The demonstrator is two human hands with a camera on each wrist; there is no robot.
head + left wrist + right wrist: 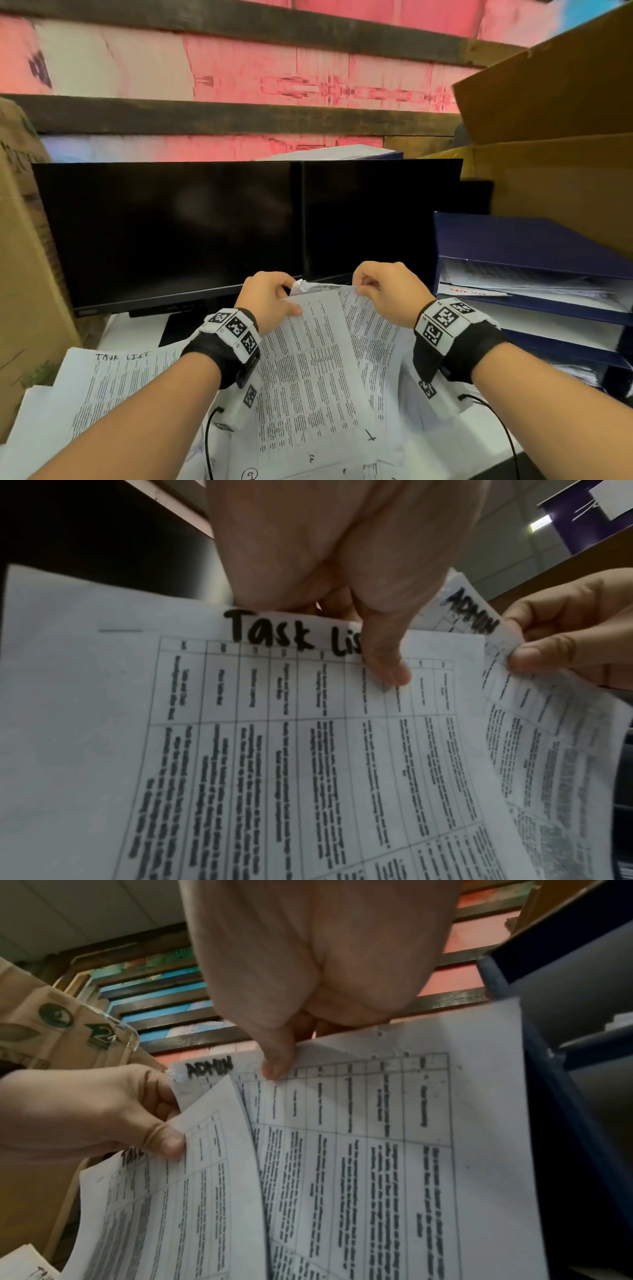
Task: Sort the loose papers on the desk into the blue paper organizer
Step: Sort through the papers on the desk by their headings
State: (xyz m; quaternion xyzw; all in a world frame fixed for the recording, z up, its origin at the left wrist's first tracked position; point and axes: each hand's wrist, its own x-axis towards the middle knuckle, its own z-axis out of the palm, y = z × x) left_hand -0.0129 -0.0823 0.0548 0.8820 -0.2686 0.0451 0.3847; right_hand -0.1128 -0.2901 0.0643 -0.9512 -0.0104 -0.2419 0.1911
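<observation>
I hold two printed table sheets up in front of the monitors. My left hand (pixel 286 299) pinches the top edge of the sheet headed "Task List" (pixel 308 363), thumb (pixel 387 666) on its face. My right hand (pixel 368 289) pinches the top of the sheet headed "Admin" (pixel 371 335), thumb (pixel 277 1064) on the front. The Task List sheet (pixel 192 1204) overlaps the left edge of the Admin sheet (pixel 394 1150). The blue paper organizer (pixel 534 240) stands at the right, its open trays facing me, with papers in the upper shelves.
More loose papers (pixel 113 387) cover the desk under my forearms, one marked "Task List" by hand. Two dark monitors (pixel 171 233) stand close behind my hands. Cardboard boxes rise at the left (pixel 24 274) and above the organizer (pixel 555 102).
</observation>
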